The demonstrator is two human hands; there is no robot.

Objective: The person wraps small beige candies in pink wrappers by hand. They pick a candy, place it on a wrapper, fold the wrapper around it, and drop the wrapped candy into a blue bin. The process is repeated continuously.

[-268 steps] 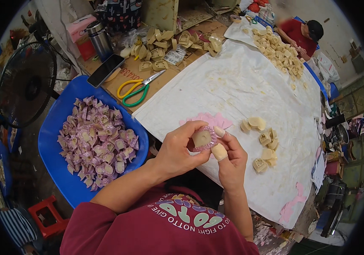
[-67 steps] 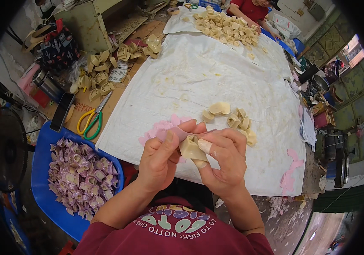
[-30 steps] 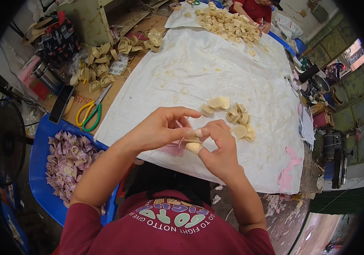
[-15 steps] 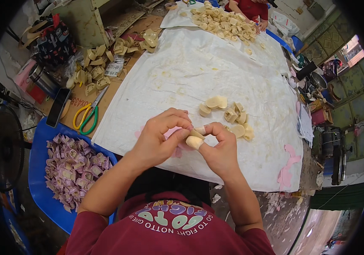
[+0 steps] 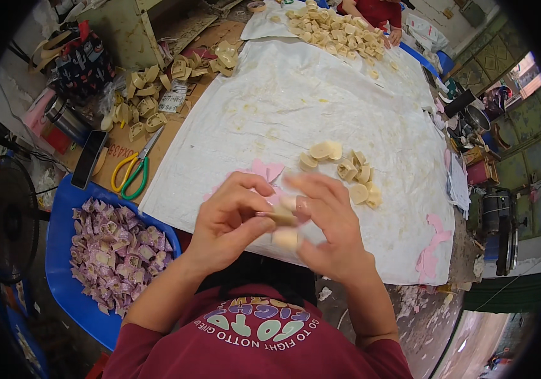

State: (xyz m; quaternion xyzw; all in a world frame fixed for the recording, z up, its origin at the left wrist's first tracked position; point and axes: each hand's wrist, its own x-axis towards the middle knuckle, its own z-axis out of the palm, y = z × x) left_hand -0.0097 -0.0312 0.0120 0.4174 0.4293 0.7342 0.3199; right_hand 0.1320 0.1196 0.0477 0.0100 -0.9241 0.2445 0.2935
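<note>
Head view: at the center of the frame, a person's left hand (image 5: 229, 218) and right hand (image 5: 327, 221) meet above the near edge of a white sheet (image 5: 296, 101) spread over the surface. Both grips pinch around a small tan block (image 5: 285, 218), thumbs and fingertips closed on it from either side, apparently to steady it while it is worked; motion blur hides the finer detail. A 2nd pale piece (image 5: 286, 239) shows just below, against the right palm. Pink scraps (image 5: 265, 170) lie on the sheet just beyond the fingers. A loose cluster of tan blocks (image 5: 345, 169) sits right of center, within easy reach. At lower left, a blue tray (image 5: 68, 290) holds a heap of purple-wrapped pieces (image 5: 115, 249). Yellow-and-green scissors (image 5: 133, 172) lie on cardboard at left. At the top edge, another person in red works beside a larger pile (image 5: 334, 31).
</note>
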